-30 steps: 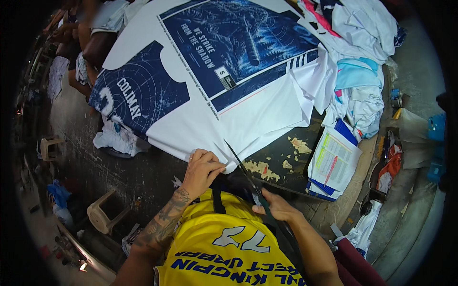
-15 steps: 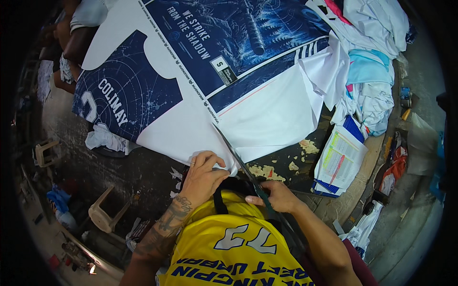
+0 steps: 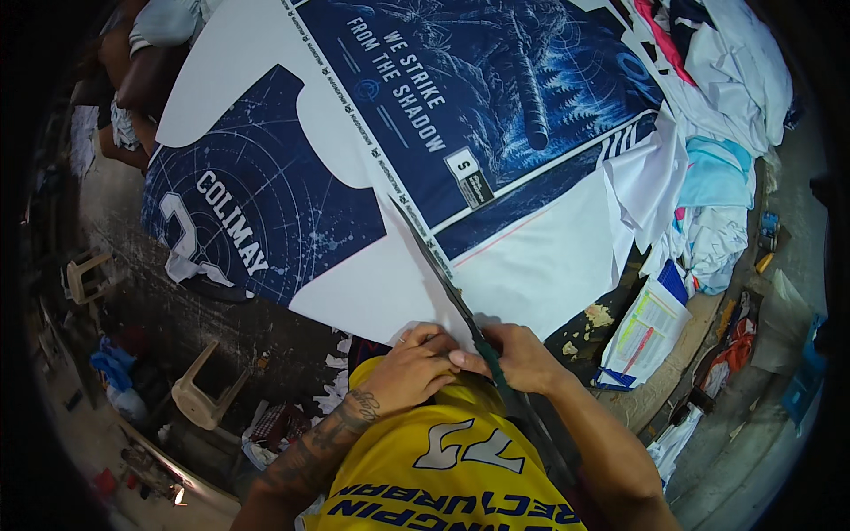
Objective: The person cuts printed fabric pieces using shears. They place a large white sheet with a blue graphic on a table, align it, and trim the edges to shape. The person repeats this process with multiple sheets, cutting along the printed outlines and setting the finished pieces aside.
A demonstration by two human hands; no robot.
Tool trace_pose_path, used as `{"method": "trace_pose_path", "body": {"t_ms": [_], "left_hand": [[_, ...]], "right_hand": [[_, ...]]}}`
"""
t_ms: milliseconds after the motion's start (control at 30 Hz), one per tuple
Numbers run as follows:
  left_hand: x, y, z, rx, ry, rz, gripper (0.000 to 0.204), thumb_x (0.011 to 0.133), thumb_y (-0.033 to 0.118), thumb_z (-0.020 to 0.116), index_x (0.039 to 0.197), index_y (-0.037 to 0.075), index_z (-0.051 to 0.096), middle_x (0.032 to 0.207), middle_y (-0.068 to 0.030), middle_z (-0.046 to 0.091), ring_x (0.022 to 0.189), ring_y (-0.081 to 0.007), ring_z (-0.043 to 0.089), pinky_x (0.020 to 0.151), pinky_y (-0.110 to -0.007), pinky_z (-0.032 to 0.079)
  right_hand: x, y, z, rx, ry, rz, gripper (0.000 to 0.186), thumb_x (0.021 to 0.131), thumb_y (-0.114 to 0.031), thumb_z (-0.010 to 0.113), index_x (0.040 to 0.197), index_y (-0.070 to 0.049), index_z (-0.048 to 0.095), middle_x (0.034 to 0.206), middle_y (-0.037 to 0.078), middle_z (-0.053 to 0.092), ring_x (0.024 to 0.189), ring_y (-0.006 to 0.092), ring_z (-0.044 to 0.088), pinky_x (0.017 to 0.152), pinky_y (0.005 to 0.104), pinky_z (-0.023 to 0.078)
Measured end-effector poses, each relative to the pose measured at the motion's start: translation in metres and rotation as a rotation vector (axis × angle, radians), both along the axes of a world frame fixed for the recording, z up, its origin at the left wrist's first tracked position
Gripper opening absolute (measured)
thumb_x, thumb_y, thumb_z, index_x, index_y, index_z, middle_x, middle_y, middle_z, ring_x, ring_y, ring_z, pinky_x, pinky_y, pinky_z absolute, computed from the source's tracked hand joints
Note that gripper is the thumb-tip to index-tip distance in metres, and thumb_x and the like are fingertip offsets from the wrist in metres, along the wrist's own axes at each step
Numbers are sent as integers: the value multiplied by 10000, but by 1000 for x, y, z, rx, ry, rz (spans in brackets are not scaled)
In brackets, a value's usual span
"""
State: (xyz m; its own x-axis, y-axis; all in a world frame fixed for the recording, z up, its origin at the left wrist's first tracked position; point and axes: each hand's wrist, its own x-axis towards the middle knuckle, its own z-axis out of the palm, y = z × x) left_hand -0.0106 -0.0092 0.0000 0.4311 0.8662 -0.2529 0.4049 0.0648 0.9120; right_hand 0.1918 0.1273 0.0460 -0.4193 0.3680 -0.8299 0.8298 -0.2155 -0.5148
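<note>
A large sheet of printed fabric [image 3: 522, 243], white with navy jersey panels, lies spread on the dark table in front of me. My right hand [image 3: 521, 358] is closed round the dark green handle of long scissors [image 3: 436, 255]. Their blades point away and slightly left, lying along the narrow lettered strip between two panels, with the tip amid the fabric. My left hand [image 3: 410, 370] pinches the near edge of the white cloth just left of the scissors' handle, its fingers curled. The two hands almost touch. Part of the lower blade is hidden by the cloth.
Piled white and light-blue cloth [image 3: 717, 177] sits at the right, above printed sheets of paper [image 3: 645, 332]. A beige plastic stool [image 3: 205, 389] stands on the floor at left. At upper left, part of another person [image 3: 133, 80] shows. Cloth scraps [image 3: 336, 380] hang near the table's edge.
The scissors' tip has advanced farther along the lettered strip. My left hand has moved right, close to my right hand. In the picture the fabric has shifted right and down.
</note>
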Motion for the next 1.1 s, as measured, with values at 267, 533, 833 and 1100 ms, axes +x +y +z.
{"method": "trace_pose_path", "body": {"t_ms": [267,533,833,1100], "left_hand": [[-24,25,-15,-89,-209,-154,232,984,234,760,1147,70,746,1260,-84,706,1311,-310,545,1112,-443,466],[-56,77,-14,-473,-457,-248,325,1062,304,685,1222,23,717,1202,-189,737,1189,-362,698,1046,-473,535],[-63,107,-48,-684,-553,-504,470,1095,458,618,1300,50,731,1188,-156,781,1097,-256,737,984,-389,559],[-49,125,-75,-784,-615,-773,577,1106,540,567,1417,70,690,1304,-129,761,1209,-260,700,1062,-375,520]], "right_hand": [[-64,51,3,-14,-26,-20,763,839,-692,851,898,56,714,727,137,652,710,226,627,687,389,515],[-121,90,-4,-40,-83,40,738,858,-696,834,866,35,736,696,113,639,683,214,608,655,402,494],[-189,145,-5,-80,-101,48,787,816,-785,814,817,-3,729,719,118,676,719,246,675,684,405,513],[-255,191,-8,-98,-99,-7,792,804,-789,825,809,-3,730,719,124,680,726,262,695,728,401,555]]}}
